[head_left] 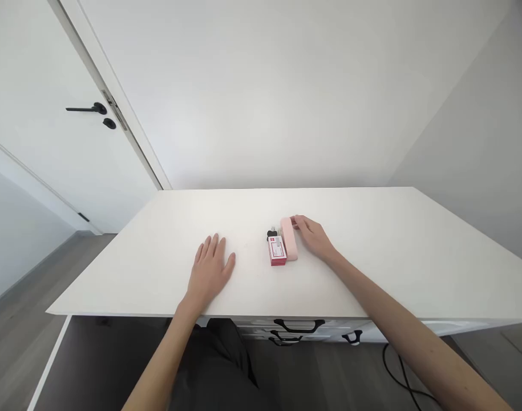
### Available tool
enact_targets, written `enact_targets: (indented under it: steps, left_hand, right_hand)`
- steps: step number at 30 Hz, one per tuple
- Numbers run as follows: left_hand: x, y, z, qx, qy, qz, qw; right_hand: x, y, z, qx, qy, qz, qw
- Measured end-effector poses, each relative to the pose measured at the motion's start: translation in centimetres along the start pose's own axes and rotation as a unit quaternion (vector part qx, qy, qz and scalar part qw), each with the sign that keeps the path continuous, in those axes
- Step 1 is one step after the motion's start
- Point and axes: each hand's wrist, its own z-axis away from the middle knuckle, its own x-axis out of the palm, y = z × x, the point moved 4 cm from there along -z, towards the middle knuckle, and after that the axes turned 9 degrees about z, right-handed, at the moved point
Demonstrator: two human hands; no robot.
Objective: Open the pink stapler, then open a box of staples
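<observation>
My left hand [208,271] lies flat on the white tabletop [363,251], fingers spread, with nothing in it. To its right, a small red-and-white box [277,250] sits on the table. Against the box's right side is a rounded pink stapler [288,238]. My right hand [311,232] is at the stapler's far right end, its bent fingers and thumb closed against that edge; part of the fingertips is hidden. Just behind the box is a black clip [271,233] beside small pale pieces, too small to make out. A small grey piece [278,241] rests on top of the box.
A white wall [278,97] rises behind the table. At the left is a white door [38,85] with a black handle [87,108]. Drawers with black pulls [299,327] are under the front edge. A black cable [401,371] lies on the floor at right.
</observation>
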Motion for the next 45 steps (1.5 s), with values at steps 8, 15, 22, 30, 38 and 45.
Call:
enact_targets:
  steps: [8,15,22,30,38,45]
  left_hand:
    - [-0.19,0.15,0.04,-0.005,-0.008,-0.003,1.000]
    - [-0.07,0.06,0.06,-0.003,0.004,-0.003,1.000]
    - [-0.05,0.03,0.11,0.001,0.006,0.003,1.000]
    - [-0.12,0.07,0.16,-0.002,0.000,0.009,1.000]
    - [-0.10,-0.04,0.08,0.001,0.012,0.013,1.000]
    - [-0.05,0.07,0.08,0.000,0.007,0.009,1.000]
  right_hand:
    - [-0.03,-0.71,0.32,-0.018,-0.001,0.023,1.000]
    - [-0.05,-0.77,0.41,-0.020,0.001,0.034,0.999]
    - [-0.03,-0.75,0.42,-0.021,-0.001,0.040,0.999]
    - [0.00,-0.86,0.48,-0.020,-0.007,0.048,0.999]
    - [-0.03,-0.96,0.31,-0.028,-0.004,0.053,0.998]
    - [-0.03,-0.96,0.31,-0.034,-0.004,0.059,0.998]
